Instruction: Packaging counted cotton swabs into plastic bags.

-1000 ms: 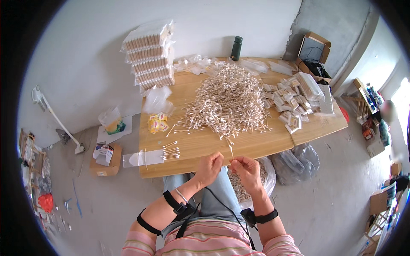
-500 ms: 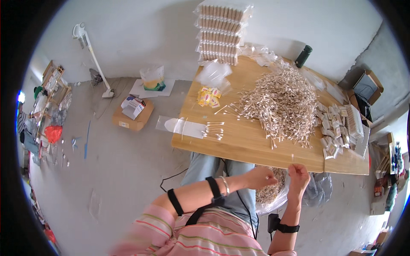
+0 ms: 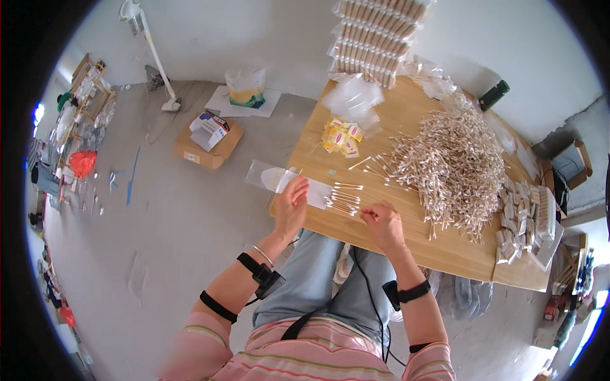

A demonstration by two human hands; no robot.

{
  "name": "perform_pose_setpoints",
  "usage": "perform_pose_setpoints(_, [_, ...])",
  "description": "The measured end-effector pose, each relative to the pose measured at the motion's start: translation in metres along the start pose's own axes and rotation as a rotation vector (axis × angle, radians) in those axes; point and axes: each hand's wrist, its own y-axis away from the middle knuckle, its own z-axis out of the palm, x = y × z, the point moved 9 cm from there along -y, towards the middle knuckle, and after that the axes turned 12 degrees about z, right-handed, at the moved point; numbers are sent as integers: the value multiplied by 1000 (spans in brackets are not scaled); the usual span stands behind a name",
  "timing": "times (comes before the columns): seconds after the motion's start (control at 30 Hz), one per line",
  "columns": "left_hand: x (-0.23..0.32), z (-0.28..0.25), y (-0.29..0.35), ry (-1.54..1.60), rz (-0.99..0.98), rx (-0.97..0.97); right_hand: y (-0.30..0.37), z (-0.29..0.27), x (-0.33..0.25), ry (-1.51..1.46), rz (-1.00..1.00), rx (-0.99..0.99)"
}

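A row of cotton swabs (image 3: 343, 200) lies on the table's near left part. Their left ends meet a white card (image 3: 318, 192), which sits with a clear plastic sleeve (image 3: 259, 173) reaching past the table's edge. Over the card rests my left hand (image 3: 292, 206), its fingers stretched and close together, gripping nothing visible. My right hand (image 3: 384, 225) is closed in a pinch just right of the swabs' tips; whatever is between its fingertips is too small to make out. Further right spreads a big heap of loose cotton swabs (image 3: 451, 168).
Yellow-and-white packets (image 3: 342, 136) and clear bags (image 3: 352, 98) lie beyond the card. Packed swab bundles (image 3: 375, 47) are stacked at the back. Small filled packs (image 3: 518, 219) pile up at right, a dark green bottle (image 3: 494, 95) behind. A cardboard box (image 3: 210, 143) stands on the floor.
Both hands have moved from the table's front edge at right to the swab row at left. The left hand has opened out over the card. The view has shifted too.
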Motion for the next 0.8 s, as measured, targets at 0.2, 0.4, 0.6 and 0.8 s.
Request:
perform_pose_setpoints(0.2, [-23,29,5,181,-25,13,-25,38,-9,97,-30,-50])
perform_pose_setpoints(0.4, [-25,52,10,252,-5,-20,-26,26,8,-62,83,154])
perform_pose_setpoints(0.6, [-29,54,9,388,8,17,-12,21,13,-77,50,244])
perform_pose_setpoints(0.8, [-27,54,12,287,57,20,-10,29,-1,-34,-4,233])
